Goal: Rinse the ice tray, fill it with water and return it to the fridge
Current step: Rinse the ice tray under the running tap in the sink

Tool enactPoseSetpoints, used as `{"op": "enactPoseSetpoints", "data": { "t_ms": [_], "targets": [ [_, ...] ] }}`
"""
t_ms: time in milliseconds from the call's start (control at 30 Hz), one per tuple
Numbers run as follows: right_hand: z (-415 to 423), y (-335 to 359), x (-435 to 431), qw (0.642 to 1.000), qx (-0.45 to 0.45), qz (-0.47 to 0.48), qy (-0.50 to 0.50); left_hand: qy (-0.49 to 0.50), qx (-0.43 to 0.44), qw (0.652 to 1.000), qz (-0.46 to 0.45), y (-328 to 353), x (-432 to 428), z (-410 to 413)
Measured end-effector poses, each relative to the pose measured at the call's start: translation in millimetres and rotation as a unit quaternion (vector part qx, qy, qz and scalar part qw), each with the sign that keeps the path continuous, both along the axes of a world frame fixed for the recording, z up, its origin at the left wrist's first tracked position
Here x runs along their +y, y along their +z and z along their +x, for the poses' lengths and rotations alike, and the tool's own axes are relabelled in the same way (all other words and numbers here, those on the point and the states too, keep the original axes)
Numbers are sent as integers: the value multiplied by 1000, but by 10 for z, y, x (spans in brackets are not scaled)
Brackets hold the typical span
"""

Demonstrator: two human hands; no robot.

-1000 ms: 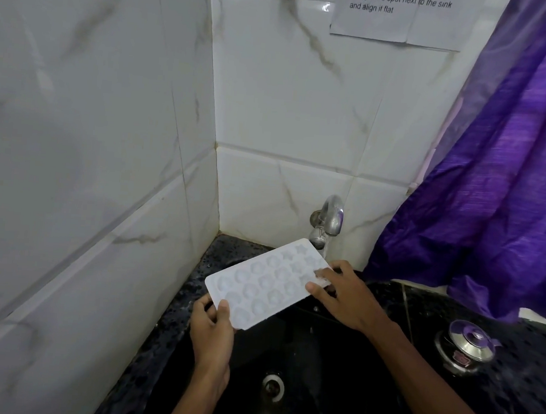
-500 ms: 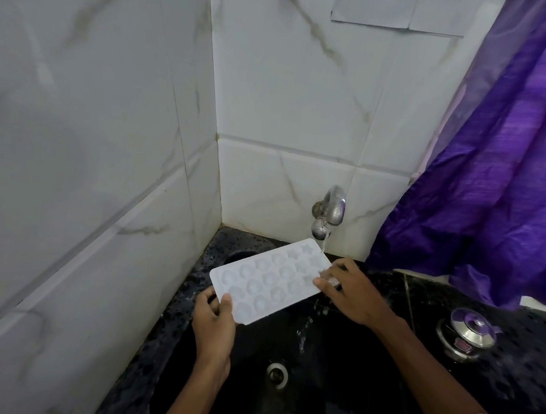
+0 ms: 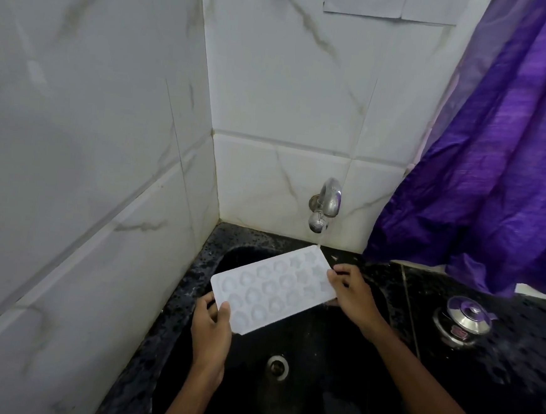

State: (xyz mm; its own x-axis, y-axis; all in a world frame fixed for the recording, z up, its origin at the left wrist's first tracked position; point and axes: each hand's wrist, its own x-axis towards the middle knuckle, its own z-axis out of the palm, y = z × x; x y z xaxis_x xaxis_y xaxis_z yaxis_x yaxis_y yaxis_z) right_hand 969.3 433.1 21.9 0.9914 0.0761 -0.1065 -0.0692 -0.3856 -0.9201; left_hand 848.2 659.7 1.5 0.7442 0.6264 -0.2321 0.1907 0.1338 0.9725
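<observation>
Just below the tap (image 3: 325, 204), our left hand (image 3: 211, 329) grips the ice tray (image 3: 271, 288) at its near end and our right hand (image 3: 353, 294) pinches the far end. Water (image 3: 320, 241) hits its far corner; the paper (image 3: 363, 1) above the tap is unreadable.

The ice tray (image 3: 275, 287) is matt white plastic. The tap (image 3: 325, 204) is polished metal, like the pot lid (image 3: 465, 315). The wall tiles (image 3: 290, 94) are glossy, veined like marble (the sink (image 3: 319, 347) is glossy black). The counter (image 3: 513, 372) is speckled polished stone, and the curtain (image 3: 497, 159) is purple cloth with a sheen.
</observation>
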Motion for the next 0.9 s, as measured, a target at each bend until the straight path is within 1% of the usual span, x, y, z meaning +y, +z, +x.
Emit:
{"op": "enactPoseSetpoints", "data": {
  "t_ms": [33, 100, 133, 167, 267, 333, 433, 533, 633, 700, 733, 767, 867, 900],
  "targets": [
    [-25, -44, -17, 1000, 21, -6, 18, -14, 3, 1000, 13, -30, 24, -25],
    [-59, -217, -90, 994, 18, -88, 62, -40, 16, 998, 51, -98, 75, -69],
    [-83, -312, -124, 990, 17, -120, 69, -50, 25, 996, 73, -137, 100, -85],
    [-109, -400, -147, 989, 20, -132, 64, -58, 31, 993, 96, -173, 119, -95],
    [-192, -532, -180, 992, 13, -124, 28, -69, 35, 982, 172, -199, 149, -101],
    [-218, -524, -182, 996, -11, -90, 13, -75, 12, 975, 211, -156, 168, -82],
    [-236, -387, -167, 996, -77, -45, -10, -72, -46, 958, 273, -42, 205, -23],
    [-266, -130, -143, 984, -170, -42, -27, -37, -112, 931, 346, 83, 233, 25],
    [-321, 92, -135, 953, -294, -33, -58, -14, -157, 911, 381, 173, 242, 34],
    [-369, 130, -128, 934, -347, -12, -80, -20, -162, 902, 399, 176, 243, 42],
    [-385, 83, -132, 933, -351, -18, -81, -35, -153, 903, 401, 129, 259, 58],
    [-393, 2, -141, 939, -335, -39, -75, -56, -136, 905, 399, 59, 276, 74],
    [-408, -268, -213, 972, -203, -115, -29, -126, -74, 912, 385, -161, 320, 42],
    [-439, -321, -232, 973, -198, -113, -29, -125, -75, 914, 379, -190, 313, -19]
  ]
}}
